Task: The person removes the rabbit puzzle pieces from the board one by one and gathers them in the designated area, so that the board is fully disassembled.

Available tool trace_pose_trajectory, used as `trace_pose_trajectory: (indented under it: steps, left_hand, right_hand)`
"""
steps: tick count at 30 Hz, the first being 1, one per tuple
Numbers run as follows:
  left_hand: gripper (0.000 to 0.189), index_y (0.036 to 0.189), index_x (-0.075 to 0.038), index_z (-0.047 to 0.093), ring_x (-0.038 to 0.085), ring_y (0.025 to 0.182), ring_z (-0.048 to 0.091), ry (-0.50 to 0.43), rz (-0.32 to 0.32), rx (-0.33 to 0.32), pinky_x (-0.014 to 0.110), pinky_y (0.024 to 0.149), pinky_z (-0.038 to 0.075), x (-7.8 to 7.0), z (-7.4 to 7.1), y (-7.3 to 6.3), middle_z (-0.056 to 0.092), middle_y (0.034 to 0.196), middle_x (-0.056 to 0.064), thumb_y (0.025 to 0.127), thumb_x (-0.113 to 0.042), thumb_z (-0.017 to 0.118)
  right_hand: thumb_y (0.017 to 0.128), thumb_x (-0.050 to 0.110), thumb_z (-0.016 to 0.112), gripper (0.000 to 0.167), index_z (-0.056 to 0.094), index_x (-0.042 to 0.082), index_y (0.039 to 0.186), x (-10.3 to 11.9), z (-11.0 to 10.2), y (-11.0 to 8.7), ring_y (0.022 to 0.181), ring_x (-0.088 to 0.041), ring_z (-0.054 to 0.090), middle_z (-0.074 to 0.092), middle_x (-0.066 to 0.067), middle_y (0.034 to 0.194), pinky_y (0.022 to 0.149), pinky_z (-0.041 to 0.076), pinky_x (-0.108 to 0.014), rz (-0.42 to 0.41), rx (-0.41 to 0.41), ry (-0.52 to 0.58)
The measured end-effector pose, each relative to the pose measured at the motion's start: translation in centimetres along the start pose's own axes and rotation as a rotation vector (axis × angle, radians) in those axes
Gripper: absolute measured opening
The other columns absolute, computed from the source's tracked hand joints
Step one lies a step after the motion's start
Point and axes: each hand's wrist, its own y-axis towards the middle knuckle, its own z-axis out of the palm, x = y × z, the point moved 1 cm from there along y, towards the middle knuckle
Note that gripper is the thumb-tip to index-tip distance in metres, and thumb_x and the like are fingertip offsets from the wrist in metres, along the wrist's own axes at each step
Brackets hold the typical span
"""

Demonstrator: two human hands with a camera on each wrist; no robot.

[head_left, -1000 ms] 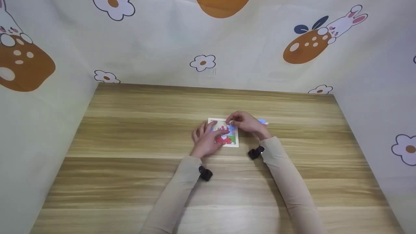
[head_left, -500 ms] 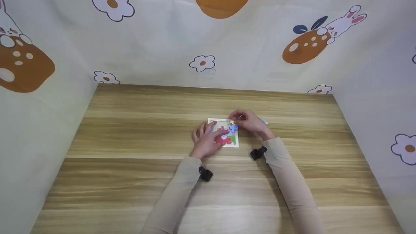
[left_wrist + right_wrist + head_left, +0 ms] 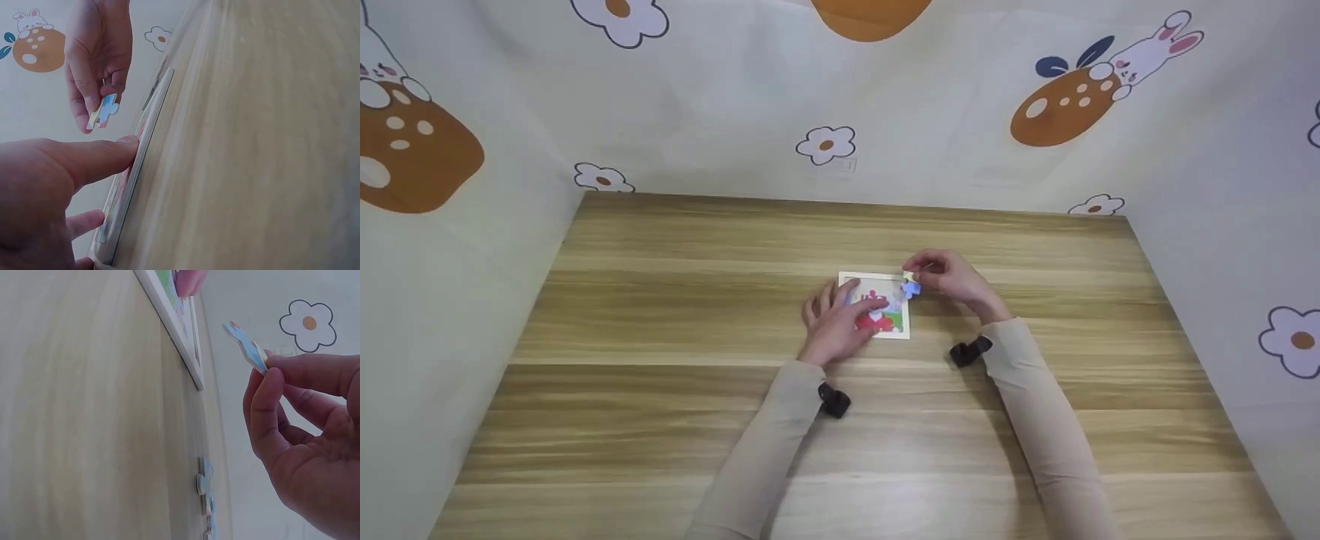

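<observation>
A small jigsaw puzzle tray (image 3: 907,328) with a white rim lies on the table, partly filled with a red, green and blue picture. My left hand (image 3: 837,327) rests on its left side, fingers spread and thumb across the picture; in the left wrist view the thumb (image 3: 107,160) presses on the tray. My right hand (image 3: 958,285) pinches a blue and yellow puzzle piece (image 3: 911,289) between thumb and index finger, raised over the tray's upper right corner. The right wrist view shows this piece (image 3: 247,349) tilted and apart from the tray.
More loose puzzle pieces (image 3: 207,486) lie on the table to the right of the tray, hidden by my right hand in the head view. The wood-grain table (image 3: 675,300) ends at a patterned cloth wall (image 3: 720,135) behind and at both sides.
My right hand has moved right and slightly away from me, carrying the pinched puzzle piece from over the picture to the tray's upper right corner. The left hand stays put.
</observation>
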Motion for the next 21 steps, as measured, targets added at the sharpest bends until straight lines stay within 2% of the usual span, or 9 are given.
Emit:
trace_pose_trajectory:
  steps: [5, 10, 17, 21]
  left_hand:
    - [0.041, 0.13, -0.039, 0.059, 0.037, 0.143, 0.002, 0.001, -0.003, 0.002, 0.062, 0.107, -0.005, 0.0, 0.0, 0.1, 0.021, 0.158, 0.004, 0.09, -0.033, 0.066]
    - [0.041, 0.13, -0.039, 0.059, 0.037, 0.143, 0.003, -0.002, 0.003, -0.006, 0.062, 0.107, -0.005, 0.1, 0.1, 0.1, 0.022, 0.157, 0.004, 0.09, -0.032, 0.066]
    - [0.044, 0.129, -0.038, 0.06, 0.037, 0.143, 0.002, -0.009, -0.001, -0.006, 0.061, 0.107, -0.006, 0.0, 0.1, 0.0, 0.022, 0.157, 0.004, 0.088, -0.025, 0.067]
    - [0.044, 0.129, -0.036, 0.061, 0.038, 0.143, 0.002, -0.017, 0.012, -0.007, 0.063, 0.106, -0.004, 0.0, 0.0, -0.1, 0.023, 0.157, 0.005, 0.089, -0.022, 0.067]
  right_hand:
    - [0.089, -0.01, 0.054, 0.024, 0.059, -0.017, 0.111, 1.6, -0.3, -1.2, 0.085, -0.026, 0.056, 0.059, -0.028, 0.101, 0.073, 0.049, -0.031, -0.001, -0.003, -0.005]
    - [0.088, -0.012, 0.053, 0.025, 0.057, -0.02, 0.111, 2.1, -0.7, -2.0, 0.087, -0.023, 0.056, 0.058, -0.03, 0.101, 0.076, 0.048, -0.027, -0.015, -0.018, -0.015]
    - [0.09, -0.008, 0.055, 0.024, 0.058, -0.016, 0.113, -1.5, -2.6, -1.5, 0.084, -0.016, 0.056, 0.061, -0.022, 0.103, 0.075, 0.048, -0.029, 0.023, -0.054, 0.011]
    - [0.091, -0.006, 0.057, 0.023, 0.059, -0.016, 0.112, -2.1, -3.5, -1.9, 0.085, -0.012, 0.057, 0.063, -0.019, 0.104, 0.075, 0.048, -0.023, 0.024, -0.072, 0.019]
